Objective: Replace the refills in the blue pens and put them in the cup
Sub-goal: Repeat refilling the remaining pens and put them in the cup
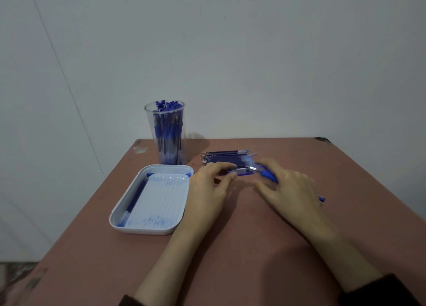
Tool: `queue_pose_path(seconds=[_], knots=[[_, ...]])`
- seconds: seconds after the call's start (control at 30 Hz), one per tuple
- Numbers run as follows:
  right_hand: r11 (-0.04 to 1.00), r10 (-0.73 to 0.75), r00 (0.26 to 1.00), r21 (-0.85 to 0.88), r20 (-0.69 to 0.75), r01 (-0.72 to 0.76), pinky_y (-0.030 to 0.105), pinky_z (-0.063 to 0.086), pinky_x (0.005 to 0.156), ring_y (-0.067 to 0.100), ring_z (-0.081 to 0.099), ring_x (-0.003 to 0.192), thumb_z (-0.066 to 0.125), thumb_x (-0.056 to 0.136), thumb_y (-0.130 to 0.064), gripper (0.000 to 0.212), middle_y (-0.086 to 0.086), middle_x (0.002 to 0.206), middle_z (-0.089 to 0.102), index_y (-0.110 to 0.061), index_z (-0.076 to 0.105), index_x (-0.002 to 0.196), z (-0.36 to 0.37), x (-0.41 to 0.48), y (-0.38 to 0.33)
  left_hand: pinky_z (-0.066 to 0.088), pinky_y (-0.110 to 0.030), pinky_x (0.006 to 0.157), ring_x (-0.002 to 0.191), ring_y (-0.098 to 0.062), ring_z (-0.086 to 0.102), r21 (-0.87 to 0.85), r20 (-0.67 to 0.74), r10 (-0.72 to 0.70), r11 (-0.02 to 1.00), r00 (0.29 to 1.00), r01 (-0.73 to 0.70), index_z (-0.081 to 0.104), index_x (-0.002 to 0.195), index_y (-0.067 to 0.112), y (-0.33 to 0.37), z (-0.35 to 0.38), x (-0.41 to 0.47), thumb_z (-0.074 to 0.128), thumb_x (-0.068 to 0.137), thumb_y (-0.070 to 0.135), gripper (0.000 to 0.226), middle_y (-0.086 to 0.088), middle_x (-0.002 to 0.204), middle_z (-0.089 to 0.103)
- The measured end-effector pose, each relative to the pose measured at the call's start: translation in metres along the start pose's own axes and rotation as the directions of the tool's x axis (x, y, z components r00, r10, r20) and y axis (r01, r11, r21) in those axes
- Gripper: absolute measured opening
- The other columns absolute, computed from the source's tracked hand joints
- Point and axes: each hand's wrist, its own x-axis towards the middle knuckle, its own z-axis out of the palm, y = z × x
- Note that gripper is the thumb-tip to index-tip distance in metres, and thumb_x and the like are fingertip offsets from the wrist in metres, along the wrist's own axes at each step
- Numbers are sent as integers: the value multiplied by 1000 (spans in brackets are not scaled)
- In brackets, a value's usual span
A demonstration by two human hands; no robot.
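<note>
Brown table (87, 248) bears cup (164, 133), tray (147, 230), loose refills (227, 158).

Reddish-brown table (276, 248); plain grey wall (230, 52).

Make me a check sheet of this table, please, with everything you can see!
Surface: reddish-brown table, scuffed at its far corners.
Job's things: clear cup full of blue pens; pile of refills farther back; one blue pen being held; what looks like a second pen peeking from under the right hand.
Clutter: ink-stained white tray, one refill along its left side.
Hands: left hand pinches one end of the blue pen, right hand grips the other.
Cables: nothing seen.
Surroundings: plain pale wall.
</note>
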Motion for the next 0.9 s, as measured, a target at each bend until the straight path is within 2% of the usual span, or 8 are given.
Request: queue_pose_path(seconds=[0.13, 0.23, 0.37, 0.47, 0.57, 0.63, 0.73, 0.9], knots=[[984, 113, 992, 141, -46, -106, 37, 43, 62, 27, 58, 65, 56, 85, -18, 23, -6, 62, 57, -25, 47, 105, 3, 4, 10, 41, -6, 64, 68, 6, 58, 74, 90, -62, 996, 994, 56, 73, 92, 24, -1, -1, 0, 71, 82, 28, 11, 17, 73, 64], [928, 158, 985, 351, -68, -125, 33, 47, 64, 14, 61, 70, 62, 87, -20, 15, -11, 77, 66, -27, 51, 94, 3, 5, 8, 37, -3, 62, 67, 2, 58, 175, 318, -55, 985, 946, -2, 75, 87, 22, 0, 0, -4, 72, 80, 37, 17, 14, 71, 65], [747, 212, 977, 643, 7, -167, 23, 44, 55, 8, 56, 58, 64, 87, -18, 7, -5, 71, 65, -24, 64, 90, 0, 7, 0, 44, -21, 83, 93, -5, 56, 238, 440, -18, 966, 898, -98, 76, 91, 24, -1, 2, -5, 70, 82, 35, 15, 10, 90, 69], [527, 153, 959, 802, 238, -283, 22, 27, 41, 13, 39, 40, 55, 92, -17, 14, 5, 56, 55, -12, 66, 86, -5, 5, -5, 48, -21, 89, 97, -4, 64, -92, 351, -91, 987, 932, 131, 73, 106, 19, 3, 3, -3, 64, 89, 25, 20, 7, 100, 72], [409, 88, 885, 793, 458, -451, 23, 18, 42, 14, 30, 37, 48, 94, -22, 29, 11, 54, 50, 3, 59, 85, -8, 4, -15, 46, -39, 100, 109, -29, 63, -643, 479, -162, 604, 863, 471, 67, 112, 5, 10, 3, -1, 60, 90, 18, 26, -12, 106, 70], [338, 54, 851, 793, 522, -507, 22, 16, 42, 12, 26, 35, 46, 95, -23, 30, 13, 55, 48, 1, 54, 77, -9, 2, -20, 49, -33, 97, 106, -21, 65, -705, 509, -194, 465, 839, 535, 67, 108, 9, 15, 3, -1, 57, 87, 17, 26, -8, 109, 71], [249, 16, 842, 814, 539, -525, 20, 14, 40, 9, 24, 35, 48, 93, -26, 27, 10, 54, 47, -9, 55, 73, -11, 2, -23, 54, -19, 79, 94, -9, 69, -743, 519, -189, 383, 833, 550, 67, 102, 10, 23, 1, -2, 49, 92, 10, 21, 0, 99, 74], [309, 3, 912, 868, 409, -390, 18, 18, 39, 11, 22, 38, 54, 84, -33, 23, 9, 53, 47, -18, 67, 72, -7, 1, -27, 55, -19, 77, 84, -10, 70, -798, 433, -259, 335, 863, 501, 71, 88, 8, 20, 4, 0, 62, 73, 17, 20, -4, 89, 73]])
